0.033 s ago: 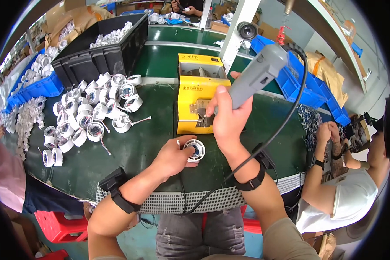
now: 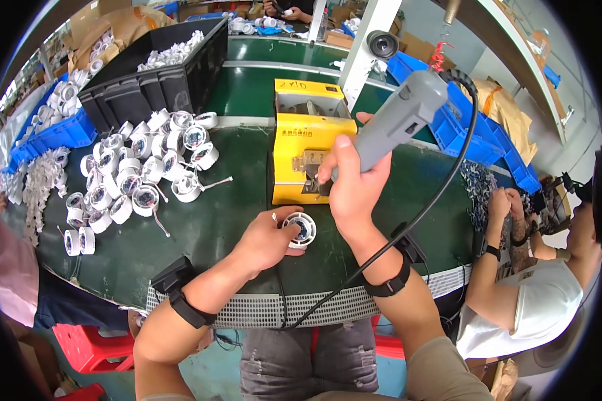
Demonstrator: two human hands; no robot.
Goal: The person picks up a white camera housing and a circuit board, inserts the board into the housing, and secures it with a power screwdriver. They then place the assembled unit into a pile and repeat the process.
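Note:
A white round plastic housing with a small circuit board inside is held on the green bench by my left hand, its fingers around the rim. My right hand is wrapped round a grey corded electric screwdriver, tilted up to the right. The screwdriver's lower end is close to the front of a yellow screw feeder; my fingers hide its tip, so contact cannot be made out. The feeder stands just beyond my left hand. To the left lies a heap of similar white housings, some with trailing wires.
A large black bin of white parts stands behind the heap, beside a blue crate. The screwdriver's black cable loops past my right forearm. A white post rises behind the feeder. At right, a co-worker's hands work near small parts.

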